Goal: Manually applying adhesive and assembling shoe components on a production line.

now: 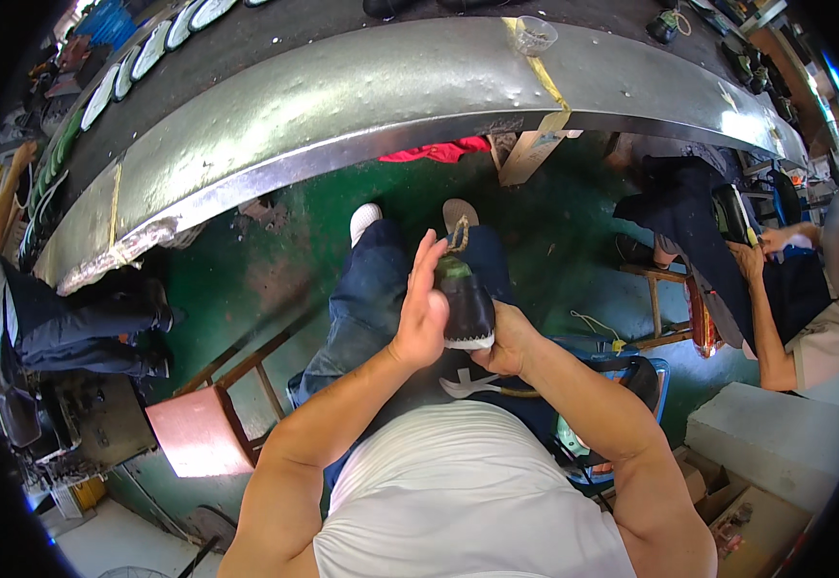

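Above my lap is a black shoe upper [467, 316] on a last, its pale, stitched-looking edge toward me. Green shows at the opening, and a loop of cord [459, 234] rises from the far end. My left hand [423, 313] lies along its left side, fingers stretched out and the palm close against it. My right hand [508, 339] grips the near right side, its fingers partly hidden by the shoe. Across my lap lies a hammer [470, 382] with a pale metal head.
A metal-edged workbench [342, 96] curves across in front, bearing a clear plastic cup [535, 36] and a row of white soles [152, 50]. A pink-topped stool [200, 432] stands at left. A co-worker at right handles a dark shoe [731, 214]; another person's legs [92, 328] show at left.
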A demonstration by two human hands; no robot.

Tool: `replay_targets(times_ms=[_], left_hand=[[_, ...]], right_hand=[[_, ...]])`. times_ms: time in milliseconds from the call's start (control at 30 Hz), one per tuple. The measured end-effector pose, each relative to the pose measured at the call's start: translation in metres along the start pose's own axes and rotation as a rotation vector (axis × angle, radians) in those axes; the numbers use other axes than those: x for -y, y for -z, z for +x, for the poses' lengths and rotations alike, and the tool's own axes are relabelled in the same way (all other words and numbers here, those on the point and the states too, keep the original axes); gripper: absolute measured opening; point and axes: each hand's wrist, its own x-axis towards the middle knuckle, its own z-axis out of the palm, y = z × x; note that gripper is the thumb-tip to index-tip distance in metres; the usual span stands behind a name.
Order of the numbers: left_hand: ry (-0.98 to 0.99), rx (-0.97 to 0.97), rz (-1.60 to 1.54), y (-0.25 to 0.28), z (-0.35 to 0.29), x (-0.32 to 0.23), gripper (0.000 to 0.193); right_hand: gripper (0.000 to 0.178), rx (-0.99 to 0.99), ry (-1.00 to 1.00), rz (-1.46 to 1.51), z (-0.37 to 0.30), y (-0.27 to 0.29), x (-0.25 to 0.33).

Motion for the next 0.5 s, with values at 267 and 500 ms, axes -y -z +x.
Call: replay_targets(times_ms=[267,500], left_hand=[[-0.084,0.328,0.353,0.033,0.011,-0.006,0.122],[-0.250,0.296,0.291,0.046,0.001,0.014,0.104]], right_hand=[[0.043,-0.104,-0.002,-0.393,0.001,-0.010,0.014],[0.040,-0.102,1.315,-1.432,-0.013,-0.033,0.024]])
